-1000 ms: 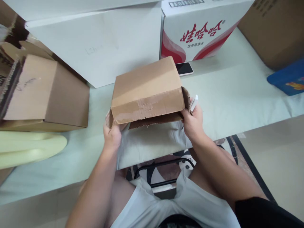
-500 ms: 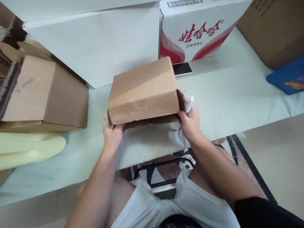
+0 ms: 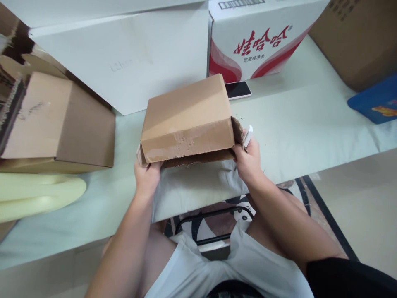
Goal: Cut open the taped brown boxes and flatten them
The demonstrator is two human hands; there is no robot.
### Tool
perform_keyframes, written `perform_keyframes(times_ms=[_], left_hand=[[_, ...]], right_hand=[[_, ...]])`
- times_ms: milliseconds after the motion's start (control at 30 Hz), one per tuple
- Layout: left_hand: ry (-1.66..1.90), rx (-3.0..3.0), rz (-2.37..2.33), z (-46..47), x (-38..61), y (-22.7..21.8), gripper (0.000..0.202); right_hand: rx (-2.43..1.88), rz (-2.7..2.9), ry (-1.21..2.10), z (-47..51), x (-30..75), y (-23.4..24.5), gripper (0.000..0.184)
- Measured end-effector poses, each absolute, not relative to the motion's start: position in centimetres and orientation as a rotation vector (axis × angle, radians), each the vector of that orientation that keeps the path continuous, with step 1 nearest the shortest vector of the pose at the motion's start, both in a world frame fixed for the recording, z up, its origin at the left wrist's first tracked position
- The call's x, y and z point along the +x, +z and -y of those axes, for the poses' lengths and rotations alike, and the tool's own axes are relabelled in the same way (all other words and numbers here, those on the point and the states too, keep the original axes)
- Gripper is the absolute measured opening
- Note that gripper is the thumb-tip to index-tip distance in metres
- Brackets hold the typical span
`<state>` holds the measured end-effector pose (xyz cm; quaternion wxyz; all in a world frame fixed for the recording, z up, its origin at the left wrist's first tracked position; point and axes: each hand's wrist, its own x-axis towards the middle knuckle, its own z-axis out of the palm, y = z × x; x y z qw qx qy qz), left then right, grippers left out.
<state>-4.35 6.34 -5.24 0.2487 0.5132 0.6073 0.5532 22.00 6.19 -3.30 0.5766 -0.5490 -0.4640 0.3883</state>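
Note:
A brown cardboard box (image 3: 187, 111) is tilted between my two hands above the cloth-covered table. Its near edge has a strip of worn tape, and flaps stick out at both near corners. My left hand (image 3: 147, 176) grips the near left corner by a flap, thumb on the near side. At the near right corner, my right hand (image 3: 249, 159) is closed on the other flap. A small white object (image 3: 248, 135), its kind unclear, sticks up by the right fingers. Most fingertips are hidden behind the cardboard.
Behind stand a white carton (image 3: 130, 62) and a red-and-white water carton (image 3: 254, 45), with a phone (image 3: 238, 89) before it. Brown boxes (image 3: 87, 124) and a pale yellow object (image 3: 40, 196) lie left. A blue item (image 3: 374, 101) rests right on the pale green cloth (image 3: 304, 120).

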Motion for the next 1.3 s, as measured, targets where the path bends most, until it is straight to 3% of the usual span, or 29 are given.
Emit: perform_keyframes(times_ms=[133, 533, 1300], left_hand=[[1.517, 1.422, -1.614, -6.39, -4.42, -5.19, 0.048], [1.531, 1.388, -1.614, -6.32, -3.97, -4.63, 0.061], [1.512, 1.367, -1.663, -6.26, -3.92, -5.07, 0.052]], right_hand=[[-1.294, 1.09, 0.902, -6.21, 22.02, -3.27, 0.018], [-1.303, 1.103, 0.897, -6.19, 22.02, -3.21, 0.019], [-1.316, 1.106, 0.878, -6.07, 21.62, -2.77, 0.025]])
